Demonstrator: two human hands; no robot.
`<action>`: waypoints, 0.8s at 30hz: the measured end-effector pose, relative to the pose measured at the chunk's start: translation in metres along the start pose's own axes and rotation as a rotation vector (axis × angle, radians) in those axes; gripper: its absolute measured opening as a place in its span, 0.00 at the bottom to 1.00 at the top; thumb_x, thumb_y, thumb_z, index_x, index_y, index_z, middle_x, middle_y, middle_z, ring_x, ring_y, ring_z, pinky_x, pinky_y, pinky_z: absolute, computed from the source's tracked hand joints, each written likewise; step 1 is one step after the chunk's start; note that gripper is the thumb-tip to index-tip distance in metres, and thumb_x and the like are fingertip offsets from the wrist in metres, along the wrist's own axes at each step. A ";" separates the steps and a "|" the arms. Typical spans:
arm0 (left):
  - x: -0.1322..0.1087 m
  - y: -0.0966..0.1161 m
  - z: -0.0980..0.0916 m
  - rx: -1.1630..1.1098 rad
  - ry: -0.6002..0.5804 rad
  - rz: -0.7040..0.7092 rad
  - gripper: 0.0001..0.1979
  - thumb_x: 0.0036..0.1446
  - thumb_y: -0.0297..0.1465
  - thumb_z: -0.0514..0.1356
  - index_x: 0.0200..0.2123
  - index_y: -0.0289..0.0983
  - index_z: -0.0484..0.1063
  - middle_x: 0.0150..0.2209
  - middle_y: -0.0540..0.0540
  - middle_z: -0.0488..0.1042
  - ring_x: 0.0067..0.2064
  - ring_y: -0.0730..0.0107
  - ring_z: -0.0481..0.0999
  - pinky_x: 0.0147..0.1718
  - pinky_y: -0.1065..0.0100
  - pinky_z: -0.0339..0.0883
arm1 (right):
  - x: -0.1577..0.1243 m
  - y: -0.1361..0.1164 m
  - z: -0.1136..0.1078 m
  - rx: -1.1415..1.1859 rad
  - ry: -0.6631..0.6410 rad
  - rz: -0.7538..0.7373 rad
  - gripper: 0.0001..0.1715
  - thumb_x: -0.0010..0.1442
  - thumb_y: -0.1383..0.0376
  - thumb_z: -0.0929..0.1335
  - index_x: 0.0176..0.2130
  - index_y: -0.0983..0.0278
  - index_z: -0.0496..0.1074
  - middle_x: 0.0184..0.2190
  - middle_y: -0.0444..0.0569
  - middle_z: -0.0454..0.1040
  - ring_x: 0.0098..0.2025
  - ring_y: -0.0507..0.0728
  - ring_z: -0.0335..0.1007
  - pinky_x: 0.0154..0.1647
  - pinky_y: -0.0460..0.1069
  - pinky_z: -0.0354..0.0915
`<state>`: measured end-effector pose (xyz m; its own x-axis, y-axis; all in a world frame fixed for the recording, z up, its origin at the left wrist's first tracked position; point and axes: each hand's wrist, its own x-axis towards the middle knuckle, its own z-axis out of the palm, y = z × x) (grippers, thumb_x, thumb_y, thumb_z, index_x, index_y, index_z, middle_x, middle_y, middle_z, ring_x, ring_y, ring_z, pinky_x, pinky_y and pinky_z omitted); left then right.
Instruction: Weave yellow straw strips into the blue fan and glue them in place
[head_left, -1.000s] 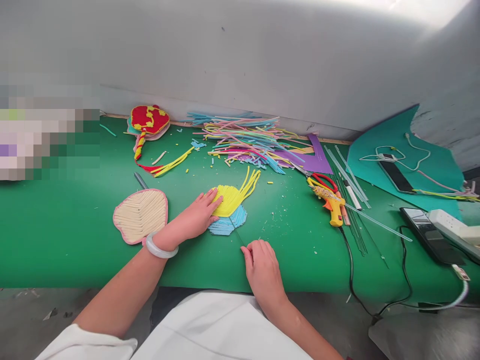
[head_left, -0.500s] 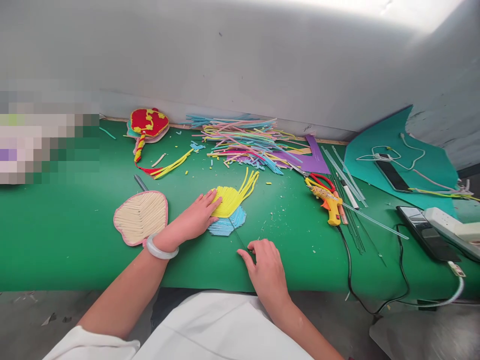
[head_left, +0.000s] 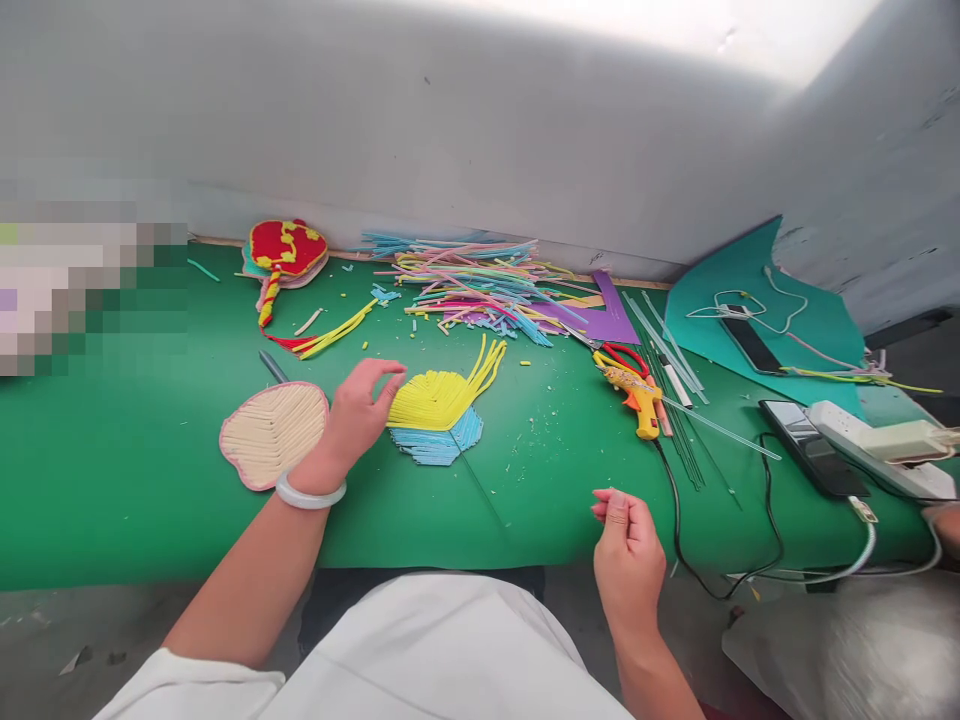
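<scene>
The flat yellow-and-blue strip-covered panel (head_left: pixel 431 400) likely needs no steadying: left hand (head_left: pixel 358 418) beside it, loosely parted; right hand (head_left: pixel 628 555) curled, contents unclear.

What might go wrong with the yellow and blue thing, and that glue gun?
The thin wire sticks out from the blue piece, so an arm might catch it. The yellow piece overlaps the blue piece and could slip if it isn't stuck; I can't tell. The glue gun has a cord near the right hand; a bump might drag it.
</scene>
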<state>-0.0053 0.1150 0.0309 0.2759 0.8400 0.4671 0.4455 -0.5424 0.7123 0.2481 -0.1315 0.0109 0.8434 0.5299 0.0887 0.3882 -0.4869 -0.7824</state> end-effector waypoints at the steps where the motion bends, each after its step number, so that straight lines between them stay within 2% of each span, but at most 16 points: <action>1: 0.001 0.000 -0.002 0.001 0.074 -0.039 0.13 0.64 0.41 0.57 0.41 0.39 0.75 0.42 0.44 0.79 0.48 0.62 0.77 0.52 0.59 0.68 | -0.001 -0.001 0.000 0.005 -0.001 -0.001 0.32 0.65 0.41 0.56 0.37 0.62 0.73 0.32 0.50 0.76 0.36 0.59 0.74 0.36 0.51 0.63; 4: 0.003 -0.003 -0.009 -0.016 0.234 -0.133 0.13 0.63 0.42 0.58 0.37 0.39 0.72 0.34 0.46 0.77 0.38 0.65 0.77 0.42 0.63 0.69 | -0.007 -0.006 0.006 0.041 -0.047 -0.026 0.32 0.65 0.41 0.56 0.38 0.62 0.73 0.30 0.50 0.76 0.35 0.58 0.74 0.34 0.50 0.63; 7: 0.004 -0.002 -0.015 -0.039 0.327 -0.192 0.16 0.64 0.45 0.57 0.31 0.39 0.70 0.29 0.49 0.74 0.33 0.68 0.75 0.37 0.66 0.68 | -0.013 -0.011 0.020 0.060 -0.182 -0.118 0.29 0.67 0.44 0.57 0.40 0.61 0.73 0.32 0.49 0.76 0.34 0.57 0.74 0.34 0.50 0.64; 9: 0.005 0.000 -0.017 -0.084 0.374 -0.217 0.20 0.65 0.47 0.55 0.29 0.39 0.69 0.27 0.49 0.73 0.32 0.69 0.74 0.37 0.67 0.68 | -0.017 -0.016 0.033 0.031 -0.302 -0.277 0.25 0.69 0.47 0.58 0.39 0.61 0.74 0.34 0.49 0.77 0.36 0.57 0.73 0.37 0.50 0.65; 11: 0.006 0.001 -0.018 -0.157 0.405 -0.230 0.20 0.65 0.48 0.54 0.31 0.39 0.69 0.30 0.49 0.73 0.34 0.70 0.74 0.39 0.67 0.68 | -0.020 -0.023 0.046 -0.041 -0.384 -0.468 0.22 0.70 0.50 0.60 0.38 0.60 0.74 0.35 0.49 0.76 0.38 0.57 0.72 0.40 0.51 0.65; 14: 0.008 0.000 -0.017 -0.229 0.414 -0.236 0.18 0.62 0.49 0.58 0.39 0.39 0.68 0.33 0.49 0.73 0.35 0.70 0.75 0.40 0.67 0.69 | -0.023 -0.032 0.062 -0.179 -0.375 -0.672 0.19 0.70 0.53 0.61 0.38 0.61 0.73 0.34 0.49 0.74 0.37 0.57 0.70 0.40 0.51 0.63; 16: 0.008 -0.002 -0.017 -0.232 0.404 -0.249 0.17 0.60 0.47 0.59 0.38 0.39 0.68 0.32 0.50 0.72 0.34 0.70 0.75 0.39 0.67 0.69 | -0.025 -0.036 0.070 -0.233 -0.350 -0.737 0.18 0.71 0.54 0.61 0.36 0.61 0.71 0.32 0.49 0.74 0.36 0.57 0.69 0.38 0.51 0.62; 19: 0.007 -0.001 -0.018 -0.217 0.379 -0.275 0.15 0.59 0.45 0.61 0.35 0.39 0.69 0.30 0.50 0.73 0.33 0.70 0.75 0.37 0.68 0.68 | -0.025 -0.039 0.075 -0.244 -0.353 -0.757 0.21 0.72 0.55 0.59 0.32 0.61 0.69 0.29 0.47 0.73 0.33 0.56 0.68 0.35 0.50 0.61; 21: 0.006 0.002 -0.019 -0.200 0.360 -0.290 0.14 0.59 0.44 0.62 0.32 0.39 0.70 0.28 0.51 0.73 0.32 0.69 0.74 0.36 0.67 0.68 | -0.021 -0.039 0.073 -0.216 -0.378 -0.728 0.24 0.72 0.52 0.58 0.30 0.61 0.68 0.27 0.47 0.72 0.31 0.55 0.67 0.34 0.50 0.61; 24: 0.005 0.007 -0.021 -0.178 0.345 -0.305 0.17 0.63 0.45 0.57 0.28 0.39 0.69 0.26 0.50 0.73 0.30 0.69 0.73 0.35 0.67 0.67 | -0.007 -0.040 0.063 -0.084 -0.468 -0.517 0.30 0.71 0.47 0.56 0.28 0.61 0.69 0.24 0.46 0.72 0.28 0.54 0.68 0.30 0.48 0.61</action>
<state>-0.0185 0.1154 0.0498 -0.1556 0.9244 0.3483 0.3017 -0.2913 0.9078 0.2028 -0.0717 0.0026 0.3013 0.9421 0.1472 0.7401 -0.1337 -0.6591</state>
